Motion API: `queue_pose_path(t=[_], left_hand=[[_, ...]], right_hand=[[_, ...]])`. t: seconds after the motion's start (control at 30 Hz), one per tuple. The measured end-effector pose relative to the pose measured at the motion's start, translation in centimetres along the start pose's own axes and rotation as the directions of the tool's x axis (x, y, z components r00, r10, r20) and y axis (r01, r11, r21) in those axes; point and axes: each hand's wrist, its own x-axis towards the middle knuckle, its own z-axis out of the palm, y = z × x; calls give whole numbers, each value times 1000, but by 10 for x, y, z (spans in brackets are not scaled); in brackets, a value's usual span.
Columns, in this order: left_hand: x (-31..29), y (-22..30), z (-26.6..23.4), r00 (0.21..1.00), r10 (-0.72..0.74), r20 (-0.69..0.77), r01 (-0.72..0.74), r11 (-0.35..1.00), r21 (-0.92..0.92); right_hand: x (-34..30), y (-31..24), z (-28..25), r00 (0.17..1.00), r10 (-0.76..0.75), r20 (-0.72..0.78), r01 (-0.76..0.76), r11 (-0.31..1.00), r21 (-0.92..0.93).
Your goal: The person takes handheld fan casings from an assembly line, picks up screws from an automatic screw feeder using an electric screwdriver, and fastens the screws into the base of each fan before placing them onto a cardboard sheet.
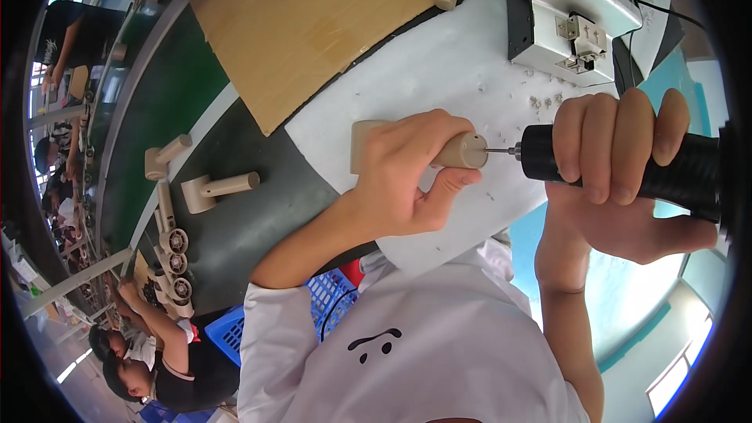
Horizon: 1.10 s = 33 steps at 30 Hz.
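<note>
My left hand (407, 176) grips a beige plastic handle part (462, 150), holding it level above a white mat (423, 86). My right hand (619, 164) is wrapped around a black electric screwdriver (674, 168). Its metal bit (501, 151) touches the round end of the beige part. Most of the beige part is hidden under my left fingers.
A grey and white machine (576, 19) stands at the back right, with small screws (544, 100) scattered before it. More beige parts (211, 188) lie on the dark belt (251, 219) to the left, others on a wooden board (298, 39). Other people work along the left. A blue crate (329, 294) sits below.
</note>
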Motion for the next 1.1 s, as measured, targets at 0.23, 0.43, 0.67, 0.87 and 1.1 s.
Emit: queue_pose_path(t=[0.23,0.43,0.67,0.87,1.1], left_hand=[[2,10,-8,989,-139,55,134,987,87],[25,-50,-82,829,-518,-213,405,292,867],[109,-107,12,983,-97,-158,185,567,803],[125,-98,2,914,-111,-391,293,846,445],[90,-62,-29,916,-39,-400,-109,934,-340]], right_hand=[[0,4,-7,999,40,-13,-40,999,-28],[4,-63,-85,991,-120,-51,97,940,-327],[29,-34,-101,944,-131,-302,-87,784,-614],[27,-27,-106,925,-145,-351,-122,761,-637],[28,-28,-110,878,-84,-471,-209,818,-535]])
